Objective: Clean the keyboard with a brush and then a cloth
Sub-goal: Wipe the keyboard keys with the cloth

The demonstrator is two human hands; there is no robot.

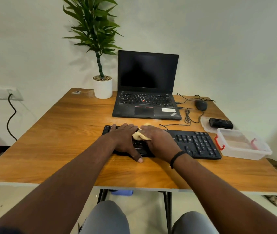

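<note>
A black keyboard (196, 144) lies across the wooden table (58, 149) in front of me. My left hand (126, 141) lies flat on its left half, fingers straight, thumb over the front edge. My right hand (158, 139) covers a crumpled yellowish cloth (138, 135) on the keys at the keyboard's middle, with the fingers bent over it. Most of the cloth is hidden under that hand. No brush is visible.
An open black laptop (147, 98) stands behind the keyboard, with a potted plant (102, 88) to its left. A wired mouse (201, 105) and cables lie at the right. A clear plastic box (242, 144) and a lid with a black object (220, 123) sit at the right edge.
</note>
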